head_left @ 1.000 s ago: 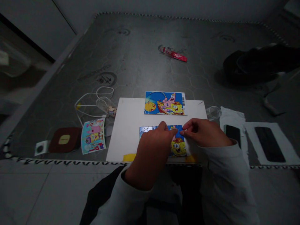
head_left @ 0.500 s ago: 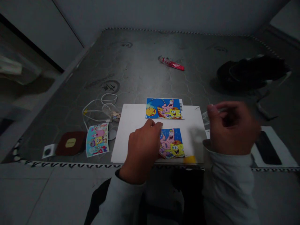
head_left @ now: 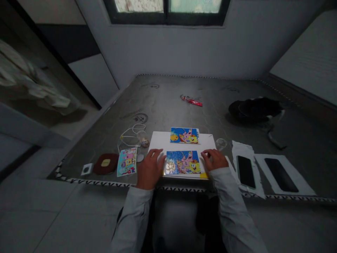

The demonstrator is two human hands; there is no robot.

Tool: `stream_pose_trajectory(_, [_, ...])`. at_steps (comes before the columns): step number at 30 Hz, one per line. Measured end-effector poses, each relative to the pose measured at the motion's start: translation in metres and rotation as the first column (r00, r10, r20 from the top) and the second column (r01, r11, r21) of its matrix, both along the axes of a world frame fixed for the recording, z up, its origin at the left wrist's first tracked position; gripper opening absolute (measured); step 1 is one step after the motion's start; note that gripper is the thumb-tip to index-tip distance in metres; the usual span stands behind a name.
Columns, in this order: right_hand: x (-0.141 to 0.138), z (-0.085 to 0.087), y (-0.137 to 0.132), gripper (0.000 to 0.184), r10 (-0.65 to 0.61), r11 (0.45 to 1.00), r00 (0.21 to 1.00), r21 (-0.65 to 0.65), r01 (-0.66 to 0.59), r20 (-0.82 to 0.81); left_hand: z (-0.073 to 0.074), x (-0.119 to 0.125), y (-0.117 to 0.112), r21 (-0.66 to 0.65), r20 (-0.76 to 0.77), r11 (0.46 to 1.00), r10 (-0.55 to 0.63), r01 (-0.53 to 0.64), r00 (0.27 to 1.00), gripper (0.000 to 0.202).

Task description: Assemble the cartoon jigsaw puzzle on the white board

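A jigsaw puzzle with a cartoon picture lies flat on a white board. Its piece lines show, clearest at the lower left. Behind it on the same board is a matching picture card with a barcode on its right edge. My left hand is by the puzzle's left edge, open, thumb and forefinger apart. At the right edge my right hand rests with bent fingers, also open, and nothing shows in it. Whether the fingertips touch the puzzle is hard to tell.
On the left lie a cartoon sheet, a brown case, a white cable and a small clear bag. Rightward are a phone, a dark slab and a black bag. A red wrapper lies farther back.
My right hand has come down from the air to the puzzle's right edge. My left hand has shifted off the puzzle to its left side, uncovering it. The view has tilted up.
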State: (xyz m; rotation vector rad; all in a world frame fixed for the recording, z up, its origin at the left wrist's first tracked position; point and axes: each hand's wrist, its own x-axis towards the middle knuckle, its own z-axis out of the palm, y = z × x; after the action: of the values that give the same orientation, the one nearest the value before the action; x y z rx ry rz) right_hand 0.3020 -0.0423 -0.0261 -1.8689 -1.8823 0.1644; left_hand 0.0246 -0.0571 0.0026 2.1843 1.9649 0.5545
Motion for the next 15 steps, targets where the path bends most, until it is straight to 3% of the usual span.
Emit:
stream_pose_trajectory(5, [-0.003,-0.023,-0.087,0.029,-0.099,0.990,0.995,0.099,0.098,0.010,-0.028,0.011,-0.068,0.057,-0.041,0.998,-0.024,0.026,0.999,0.032])
stream_pose_trajectory(8, [-0.005,-0.034,-0.127,0.029,-0.104,0.982,0.994,0.158,0.100,0.018,-0.038,0.012,-0.094,0.091,-0.066,0.995,-0.042,0.048,0.997,0.035])
stream_pose_trajectory(11, [-0.008,-0.042,-0.144,0.029,-0.070,0.975,0.997,0.215,0.061,0.035,-0.046,0.010,-0.101,0.145,-0.113,0.988,-0.040,0.057,0.993,0.040])
stream_pose_trajectory(15, [-0.014,-0.057,-0.148,0.030,-0.020,0.959,0.997,0.282,-0.002,0.077,-0.059,0.010,-0.101,0.209,-0.119,0.976,-0.030,0.054,0.992,0.043])
